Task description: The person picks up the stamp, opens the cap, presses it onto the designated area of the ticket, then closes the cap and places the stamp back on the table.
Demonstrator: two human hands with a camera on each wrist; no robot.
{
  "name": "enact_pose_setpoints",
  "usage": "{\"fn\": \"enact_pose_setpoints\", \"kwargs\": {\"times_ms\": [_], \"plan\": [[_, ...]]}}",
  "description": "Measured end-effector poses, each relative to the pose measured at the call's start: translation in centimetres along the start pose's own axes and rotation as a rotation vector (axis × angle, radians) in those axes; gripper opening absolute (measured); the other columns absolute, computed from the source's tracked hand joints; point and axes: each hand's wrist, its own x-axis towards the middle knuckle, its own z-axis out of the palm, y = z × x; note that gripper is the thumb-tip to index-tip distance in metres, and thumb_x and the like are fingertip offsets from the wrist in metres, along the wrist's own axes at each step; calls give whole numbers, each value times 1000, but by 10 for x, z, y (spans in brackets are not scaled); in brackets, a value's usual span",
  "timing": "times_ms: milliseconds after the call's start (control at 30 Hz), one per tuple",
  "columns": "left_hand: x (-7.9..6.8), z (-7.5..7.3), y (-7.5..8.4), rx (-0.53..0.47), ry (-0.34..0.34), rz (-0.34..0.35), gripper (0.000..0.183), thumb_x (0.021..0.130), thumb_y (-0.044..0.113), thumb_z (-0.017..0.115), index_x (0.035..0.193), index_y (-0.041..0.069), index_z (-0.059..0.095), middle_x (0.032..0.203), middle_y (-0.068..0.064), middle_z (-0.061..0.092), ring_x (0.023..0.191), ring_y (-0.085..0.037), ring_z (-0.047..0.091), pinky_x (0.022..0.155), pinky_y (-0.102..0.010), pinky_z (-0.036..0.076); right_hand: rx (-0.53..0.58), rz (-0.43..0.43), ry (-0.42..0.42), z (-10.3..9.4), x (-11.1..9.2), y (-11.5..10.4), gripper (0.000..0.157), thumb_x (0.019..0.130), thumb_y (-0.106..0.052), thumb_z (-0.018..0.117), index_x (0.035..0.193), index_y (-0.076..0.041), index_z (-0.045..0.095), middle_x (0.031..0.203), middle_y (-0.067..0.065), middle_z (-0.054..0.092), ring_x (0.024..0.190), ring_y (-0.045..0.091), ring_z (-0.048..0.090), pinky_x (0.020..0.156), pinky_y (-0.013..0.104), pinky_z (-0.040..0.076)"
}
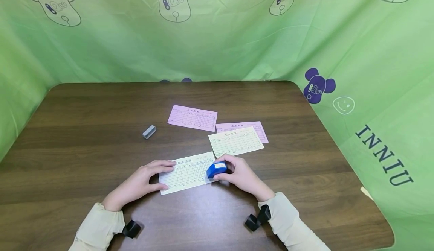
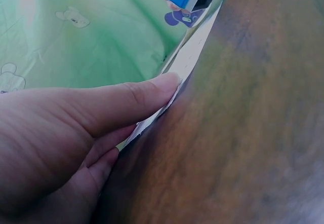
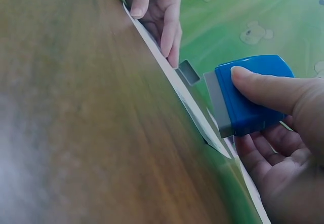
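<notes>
The stamp [image 1: 214, 171] is smooth plastic, slips [image 1: 187, 175] matt paper

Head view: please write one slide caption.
Right grip holding a blue stamp, left grip touching a cream printed form.

The head view looks forward and down from above the near edge of the worktop [image 1: 84, 149], reaching both far corners. The wrist views, close and tilted, look inward from opposite ends of the cream form [image 1: 188, 172] and share the blue stamp [image 1: 215, 170], nearer in the right.

Blue-and-grey stamp [image 1: 214, 171]; pale yellow slips [image 1: 188, 175], grid-printed; pink slips [image 1: 192, 117], gridded; brown wood-grained table [image 1: 84, 142]
</notes>
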Motion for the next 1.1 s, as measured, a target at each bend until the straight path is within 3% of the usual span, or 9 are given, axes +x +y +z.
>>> {"fn": "enact_pose_setpoints", "kwargs": {"times_ms": [333, 633, 833, 967, 1100], "plan": [[0, -2, 2, -3, -8, -14, 45, 81, 16, 77, 123, 3, 65, 132, -6, 62, 122, -28, 56, 99, -18, 43, -14, 24, 9, -3, 1, -2, 34, 83, -9, 75, 112, 2, 61, 111, 20, 64, 92, 5, 63, 84, 17, 52], [-1, 0, -2, -50, 14, -15, 46, 79, 17, 78, 122, 4, 65, 131, -6, 62, 122, -26, 56, 99, -12, 39, 23, 17, 11, -3, 1, -2, 34, 83, -6, 74, 112, 4, 60, 110, 22, 64, 91, 2, 63, 83, 15, 51], [0, 0, -3, -153, 112, -30, 45, 78, 14, 80, 120, 8, 66, 125, -5, 64, 118, -15, 58, 99, -6, 34, 28, 24, 20, -3, 0, -2, 34, 82, -6, 75, 112, 5, 60, 110, 22, 64, 91, 1, 63, 83, 15, 51], [2, 0, -4, -155, 199, -18, 40, 77, 9, 79, 115, 9, 68, 118, -5, 67, 111, -11, 59, 98, -5, 35, 41, 21, 16, -4, 0, -1, 34, 82, -5, 75, 112, 5, 60, 110, 22, 64, 91, 2, 63, 82, 15, 51], [2, 0, -4, -151, 266, -63, 35, 77, 5, 79, 111, 10, 70, 110, -3, 68, 100, -11, 61, 91, -8, 41, 49, 22, 13, -4, 0, -1, 34, 82, -5, 74, 112, 5, 60, 110, 22, 64, 91, 3, 63, 82, 15, 51]]}}
